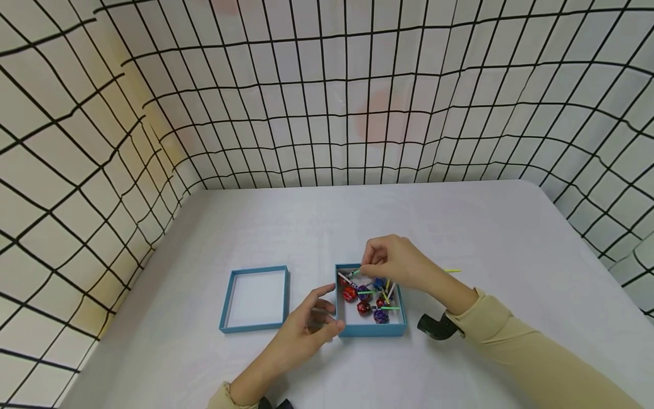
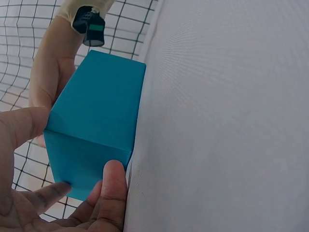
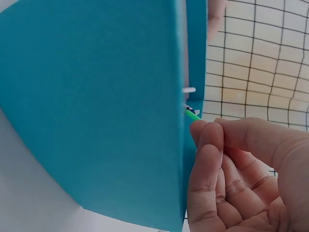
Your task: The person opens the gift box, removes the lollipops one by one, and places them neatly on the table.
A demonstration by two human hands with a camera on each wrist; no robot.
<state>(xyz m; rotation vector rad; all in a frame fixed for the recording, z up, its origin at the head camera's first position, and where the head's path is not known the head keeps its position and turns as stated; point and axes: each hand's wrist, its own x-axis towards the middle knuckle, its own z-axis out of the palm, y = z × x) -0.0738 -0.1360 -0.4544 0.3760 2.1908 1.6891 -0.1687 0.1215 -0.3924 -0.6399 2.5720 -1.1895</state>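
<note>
A blue box point(image 1: 372, 330) with a white inside holds several lollipops point(image 1: 349, 293) in red, purple and blue wrappers. My right hand point(image 1: 395, 262) is over its far side, where thumb and fingertips pinch the green stick of a lollipop point(image 3: 192, 115); the candy end is hidden behind the box wall in the right wrist view. At the near left corner, my left hand point(image 1: 301, 335) touches the box. The left wrist view has its thumb at the edge and its fingertips resting against the blue side wall point(image 2: 82, 154).
Left of the box lies a matching blue lid point(image 1: 255, 328), its white inside facing up. A yellow stick point(image 1: 452, 270) shows on the white table point(image 1: 327, 221) beyond my right forearm. Black grid netting point(image 1: 332, 96) over white cloth surrounds the back and sides.
</note>
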